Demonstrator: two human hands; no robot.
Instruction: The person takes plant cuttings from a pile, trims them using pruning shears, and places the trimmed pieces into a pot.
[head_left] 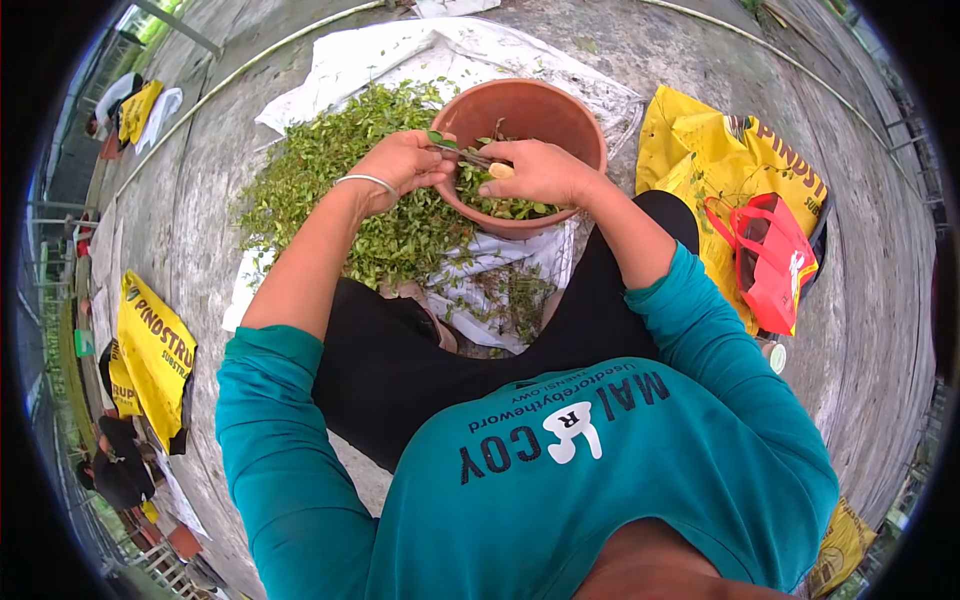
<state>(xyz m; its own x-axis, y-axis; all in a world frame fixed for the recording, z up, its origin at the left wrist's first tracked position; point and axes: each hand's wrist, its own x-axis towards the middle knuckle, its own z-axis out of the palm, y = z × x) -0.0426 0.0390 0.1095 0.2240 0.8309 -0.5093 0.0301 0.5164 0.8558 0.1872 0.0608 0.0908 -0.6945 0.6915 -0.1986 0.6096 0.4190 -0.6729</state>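
My left hand (400,165), with a pale bracelet at the wrist, is closed in a pinch on a small leafy sprig (437,139). My right hand (540,175) faces it, fingers closed around a thin dark tool (473,156) that looks like snips; the fingers hide most of it. A tan patch (501,171) shows at those fingers. Both hands are over the near left part of a brown plastic tub (560,105), which has leafy cuttings (515,208) inside. Beside the tub, a big heap of green sprigs (340,180) spreads to the left, partly below my left hand.
A white sheet (370,50) lies beneath the heap and tub. To the right are a yellow printed sack (690,130) and a red bag (770,245). Another yellow sack (155,345) stands at left. A person in dark clothes (120,465) is at the far lower left.
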